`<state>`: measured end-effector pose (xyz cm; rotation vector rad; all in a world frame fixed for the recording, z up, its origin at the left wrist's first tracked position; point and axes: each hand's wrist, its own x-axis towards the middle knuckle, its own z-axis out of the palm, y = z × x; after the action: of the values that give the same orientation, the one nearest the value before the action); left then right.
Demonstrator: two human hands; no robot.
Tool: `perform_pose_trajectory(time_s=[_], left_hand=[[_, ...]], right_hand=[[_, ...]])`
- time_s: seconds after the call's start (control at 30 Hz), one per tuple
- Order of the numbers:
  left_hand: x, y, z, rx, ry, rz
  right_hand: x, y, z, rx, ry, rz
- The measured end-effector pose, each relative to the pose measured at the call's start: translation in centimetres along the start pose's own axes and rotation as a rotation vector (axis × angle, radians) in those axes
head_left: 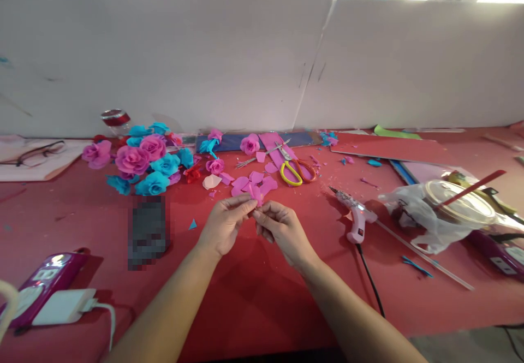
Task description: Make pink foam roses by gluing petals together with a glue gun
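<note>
My left hand (224, 224) pinches a pink petal piece (256, 194) between thumb and fingers, low over the table's middle. Close against it, my right hand (283, 227) is closed, its thumb and fingers meeting just below the petal piece. What lies between those right fingertips is too small to make out; it may be a thin stem. Right behind the hands are loose pink petals (268, 183). Scissors with yellow and orange handles (290, 173) rest on a pink sheet (271, 143). A finished pink flower (249, 144) lies beside that sheet.
Pink and blue flowers (153, 158) cluster at left, near a blurred dark object (148, 232). A glue gun (357, 222) with a black cord and a glue stick (426, 255) lie at right, by a bagged tub (458, 203). Purple power strip (53, 275) at front left; white panels (164, 52) behind.
</note>
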<state>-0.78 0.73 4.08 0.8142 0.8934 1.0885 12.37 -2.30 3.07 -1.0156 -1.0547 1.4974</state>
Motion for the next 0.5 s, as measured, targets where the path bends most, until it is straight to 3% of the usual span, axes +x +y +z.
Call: perform_pose_trajectory(time_s=[0.5], left_hand=[[0.18,-0.44,-0.29,-0.107,-0.03,-0.046]], right_hand=[[-0.09,0.02,-0.02,-0.051,-0.002,-0.015]])
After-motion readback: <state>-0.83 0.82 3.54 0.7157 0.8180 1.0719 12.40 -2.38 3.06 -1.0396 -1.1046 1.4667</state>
